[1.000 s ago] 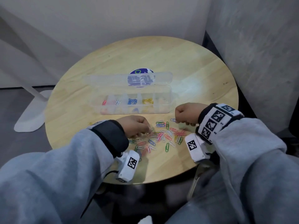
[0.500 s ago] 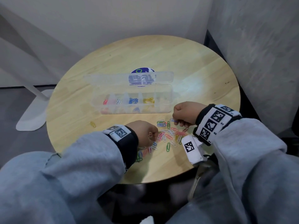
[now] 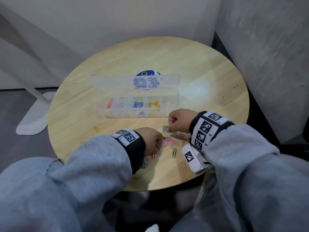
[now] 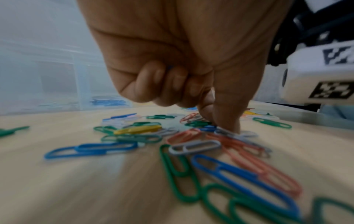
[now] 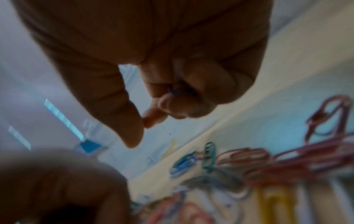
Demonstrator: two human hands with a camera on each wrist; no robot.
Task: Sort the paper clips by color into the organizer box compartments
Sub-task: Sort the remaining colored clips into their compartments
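Fingers [image 4: 226, 115]: left pinching white clip [image 4: 235, 133] | right curled, blue clip [image 5: 178, 91] inside

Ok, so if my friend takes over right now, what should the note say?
Left hand: fingers curled, thumb and forefinger pinching at a white clip in the loose pile.
Right hand: curled round a blue clip, just above the pile.
Organizer box: open, behind the pile.
Done: some red, white, blue and yellow clips sit in separate compartments.
Left: most of the pile, the green ones, and a stray yellow clip off to the left.
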